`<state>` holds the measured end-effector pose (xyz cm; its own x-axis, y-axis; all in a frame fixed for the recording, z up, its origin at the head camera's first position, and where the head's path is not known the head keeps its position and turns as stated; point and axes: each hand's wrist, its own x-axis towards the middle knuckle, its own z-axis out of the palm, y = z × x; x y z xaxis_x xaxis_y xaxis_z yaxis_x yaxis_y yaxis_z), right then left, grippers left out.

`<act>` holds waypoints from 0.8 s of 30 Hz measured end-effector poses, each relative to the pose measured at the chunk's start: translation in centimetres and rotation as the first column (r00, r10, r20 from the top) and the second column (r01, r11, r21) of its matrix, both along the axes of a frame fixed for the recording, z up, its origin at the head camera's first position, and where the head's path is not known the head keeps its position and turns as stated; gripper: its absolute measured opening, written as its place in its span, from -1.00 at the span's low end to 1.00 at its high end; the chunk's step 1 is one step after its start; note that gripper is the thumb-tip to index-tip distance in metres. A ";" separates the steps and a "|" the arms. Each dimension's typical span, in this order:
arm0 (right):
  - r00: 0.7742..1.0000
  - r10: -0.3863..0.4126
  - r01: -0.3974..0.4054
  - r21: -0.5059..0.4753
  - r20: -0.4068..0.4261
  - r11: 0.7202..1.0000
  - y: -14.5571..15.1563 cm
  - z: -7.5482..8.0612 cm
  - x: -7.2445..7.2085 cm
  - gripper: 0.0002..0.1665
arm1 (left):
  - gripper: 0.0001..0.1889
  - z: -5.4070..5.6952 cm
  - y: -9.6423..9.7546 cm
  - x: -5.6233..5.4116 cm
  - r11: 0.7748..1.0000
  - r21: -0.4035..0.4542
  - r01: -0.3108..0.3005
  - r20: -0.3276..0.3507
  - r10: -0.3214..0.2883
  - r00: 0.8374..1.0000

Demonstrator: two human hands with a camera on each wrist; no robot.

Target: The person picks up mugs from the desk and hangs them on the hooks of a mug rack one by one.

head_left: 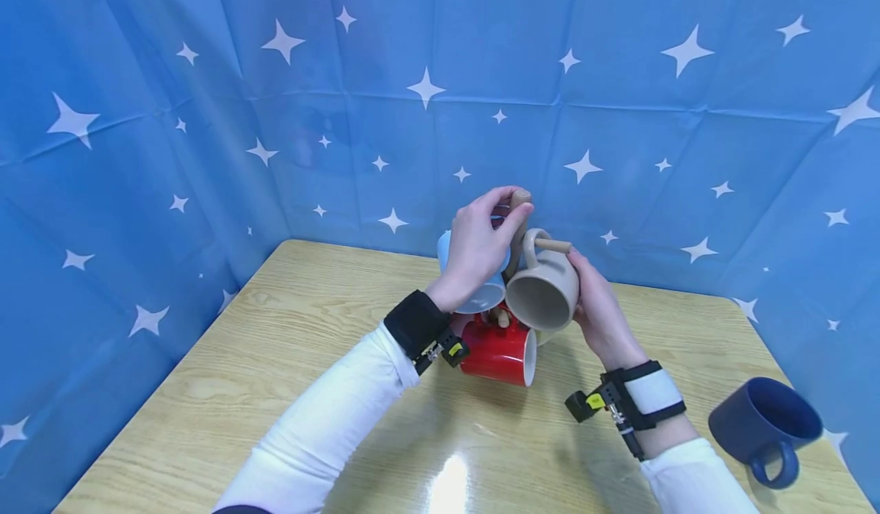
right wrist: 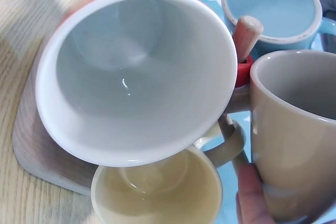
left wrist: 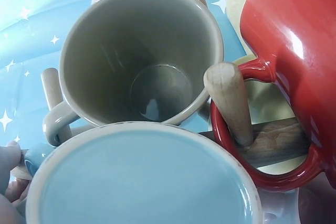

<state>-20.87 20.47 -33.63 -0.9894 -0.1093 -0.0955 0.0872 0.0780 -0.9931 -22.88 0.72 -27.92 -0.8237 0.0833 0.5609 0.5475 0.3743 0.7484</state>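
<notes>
A wooden mug tree stands on the table with several mugs hung on its pegs. My left hand grips the wood at its top, thumb against the near side. On the right, my right hand holds a beige mug by its body, with the mug's handle looped over a peg. The beige mug's mouth tilts down toward me. Under my left hand hangs a light blue mug, partly hidden. Lower down, a red mug hangs sideways by its handle.
A cream-yellow mug sits low by the rack, above its wooden base. At the table's right side stands a navy mug, handle toward me. A blue curtain with white stars closes off the back and sides of the table.
</notes>
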 end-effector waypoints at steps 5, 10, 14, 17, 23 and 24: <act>1.000 -0.007 0.007 0.016 0.001 1.000 0.0 0.1 0.0 -0.19 | -0.62 0.0 0.0 0.0 1.000 0.006 0.003 -0.004 -0.003 1.000; 0.999 -0.040 0.040 0.023 -0.008 0.999 -0.1 0.5 0.0 -0.18 | -0.62 0.2 -0.1 0.1 0.999 0.033 0.023 0.001 -0.023 1.000; 0.998 -0.057 0.058 0.031 -0.015 0.998 0.0 0.9 0.0 -0.12 | -0.60 0.3 -0.4 0.2 0.998 0.054 0.041 0.003 -0.041 0.999; 0.997 -0.071 0.072 0.048 -0.024 0.996 0.2 1.1 0.1 -0.06 | -0.58 0.3 -0.7 0.3 0.997 0.065 0.048 0.006 -0.048 0.999; 0.991 -0.102 0.110 0.084 -0.088 0.990 0.6 1.6 0.6 -0.02 | -0.59 0.2 -1.6 0.7 0.995 0.080 0.057 -0.001 -0.057 0.998; 0.989 -0.109 0.118 0.085 -0.103 0.989 0.6 1.7 0.6 -0.03 | -0.60 0.2 -1.9 0.8 0.995 0.080 0.055 -0.005 -0.055 0.998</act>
<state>-20.23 21.07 -31.89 -1.0000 0.0088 -0.0022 0.0037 0.1636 -0.9865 -22.09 -1.14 -27.75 -0.8175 0.0832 0.5699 0.5678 0.2822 0.7733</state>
